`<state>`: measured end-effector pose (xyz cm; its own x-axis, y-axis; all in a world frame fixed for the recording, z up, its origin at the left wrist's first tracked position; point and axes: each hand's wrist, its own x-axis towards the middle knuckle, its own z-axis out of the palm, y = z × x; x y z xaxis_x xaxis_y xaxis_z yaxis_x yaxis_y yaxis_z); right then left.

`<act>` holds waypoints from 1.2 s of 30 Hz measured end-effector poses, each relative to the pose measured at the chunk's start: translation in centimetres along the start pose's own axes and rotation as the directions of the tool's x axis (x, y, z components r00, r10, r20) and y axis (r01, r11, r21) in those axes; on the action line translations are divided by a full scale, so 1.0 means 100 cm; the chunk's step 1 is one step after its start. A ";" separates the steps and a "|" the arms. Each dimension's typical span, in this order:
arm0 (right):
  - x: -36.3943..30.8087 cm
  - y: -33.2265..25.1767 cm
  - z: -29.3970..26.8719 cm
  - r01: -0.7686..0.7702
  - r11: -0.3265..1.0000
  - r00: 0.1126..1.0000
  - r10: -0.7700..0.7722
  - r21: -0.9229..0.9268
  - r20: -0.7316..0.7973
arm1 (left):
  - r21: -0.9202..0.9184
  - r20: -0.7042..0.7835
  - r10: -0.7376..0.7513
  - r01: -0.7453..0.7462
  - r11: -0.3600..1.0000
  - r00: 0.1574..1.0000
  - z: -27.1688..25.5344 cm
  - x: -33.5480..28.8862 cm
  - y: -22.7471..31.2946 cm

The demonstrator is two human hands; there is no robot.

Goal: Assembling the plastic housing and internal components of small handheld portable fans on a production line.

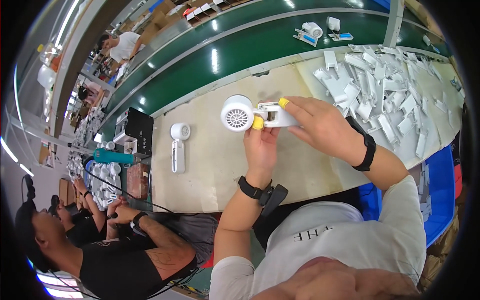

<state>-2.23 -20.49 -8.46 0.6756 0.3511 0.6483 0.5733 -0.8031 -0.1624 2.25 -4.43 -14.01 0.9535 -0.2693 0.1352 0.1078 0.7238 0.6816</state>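
In the middle of my view, above the table, is a white handheld fan (237,114) with a round grille. Its head points left and its handle runs right, with a gap near the neck where inner parts show. From below, my left hand (261,150) grips it near the neck, a yellow cover on one fingertip. My right hand (325,127) is closed round the handle's right end, its yellow-covered fingertip on the upper edge. The palm side of that grip is hidden. A second white handheld fan (178,152) lies on the table to the left.
White plastic shells (380,85) are heaped on the table at right. Beyond runs a green conveyor belt (215,60) carrying fan parts (311,32). A blue bin (442,200) stands at lower right. Left are a black box (139,131), a teal power tool (112,156) and a co-worker (135,260).
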 end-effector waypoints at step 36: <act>0.054 -0.008 0.020 0.204 0.851 0.944 -0.302 0.483 0.133 | 0.280 0.275 0.405 -0.475 0.834 0.872 0.023 -0.018 0.099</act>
<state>1.92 -16.96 -6.30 0.5263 0.6382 0.5620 0.8501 -0.3795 -0.3651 1.01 1.74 -5.90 0.7980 -0.1164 0.5914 -0.4421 0.5538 0.7056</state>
